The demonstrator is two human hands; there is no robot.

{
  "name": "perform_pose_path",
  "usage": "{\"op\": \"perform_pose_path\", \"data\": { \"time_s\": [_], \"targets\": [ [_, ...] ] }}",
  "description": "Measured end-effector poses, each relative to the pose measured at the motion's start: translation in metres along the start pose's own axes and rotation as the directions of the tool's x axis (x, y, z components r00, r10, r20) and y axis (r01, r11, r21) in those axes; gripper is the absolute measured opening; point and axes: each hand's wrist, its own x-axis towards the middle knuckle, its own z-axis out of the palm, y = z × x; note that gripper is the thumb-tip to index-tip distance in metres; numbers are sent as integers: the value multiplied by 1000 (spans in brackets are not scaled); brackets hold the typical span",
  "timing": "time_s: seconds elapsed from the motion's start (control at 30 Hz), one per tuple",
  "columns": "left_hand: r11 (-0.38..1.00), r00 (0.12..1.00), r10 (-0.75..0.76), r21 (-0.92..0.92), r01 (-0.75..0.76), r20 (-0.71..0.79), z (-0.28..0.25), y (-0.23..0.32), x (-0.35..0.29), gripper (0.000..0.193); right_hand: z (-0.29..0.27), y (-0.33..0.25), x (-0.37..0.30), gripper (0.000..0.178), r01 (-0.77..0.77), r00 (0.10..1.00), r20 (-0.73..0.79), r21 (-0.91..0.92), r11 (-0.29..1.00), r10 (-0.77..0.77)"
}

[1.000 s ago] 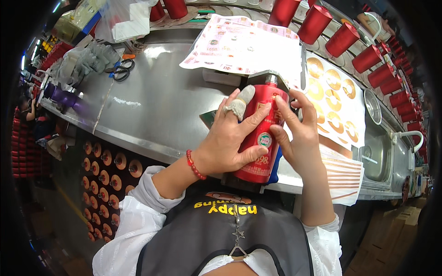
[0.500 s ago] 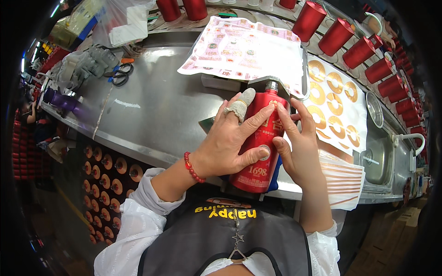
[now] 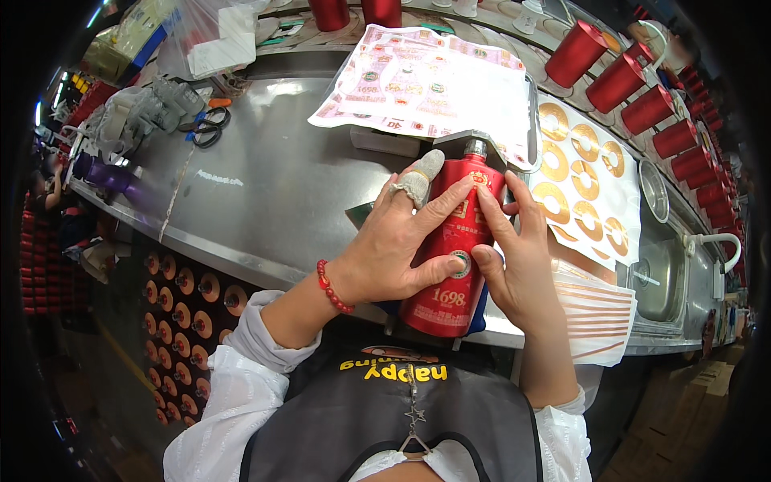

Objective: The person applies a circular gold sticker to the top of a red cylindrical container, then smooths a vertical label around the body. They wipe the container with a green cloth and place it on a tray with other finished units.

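A red bottle [image 3: 442,309] with a silver neck and gold and white print leans toward me at the bench's front edge. My left hand [image 3: 381,241], with a grey finger cover on one finger and a red bead bracelet at the wrist, holds its left side. Its index finger and thumb rest on the bottle's front. From the right, my right hand [image 3: 518,257] grips the bottle, index finger and thumb pressed on the front. Both index fingertips meet just under the gold emblem near the shoulder. My fingers cover part of the print.
Pink and white label sheets [image 3: 434,80] lie on a tray behind the bottle. Gold ring stickers [image 3: 585,181] and striped strips [image 3: 598,317] are at right, before a sink [image 3: 662,285]. Scissors [image 3: 210,128] lie left. Red cylinders [image 3: 577,52] stand on a curved conveyor behind.
The red cylinders on the conveyor have moved to the right. My index fingertips have shifted slightly and now sit closer together below the emblem; the bottle has hardly moved.
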Motion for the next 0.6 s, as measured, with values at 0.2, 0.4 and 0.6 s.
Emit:
{"op": "perform_pose_path", "data": {
  "time_s": [0.2,0.4,0.6],
  "targets": [
    [991,999,-3,-132,8,38,1,-5,-3,83,2,1,-4,58,8,1000,-19,19,1000,-8],
    [952,1000,16,-307,-9,19,2,-7,-10,83,0,6,-18,59,-24,999,52,178,984,15],
    [973,996,63,-228,-47,65,2,-8,-11,81,2,8,-22,61,24,998,50,134,991,-31]
  ]
}}
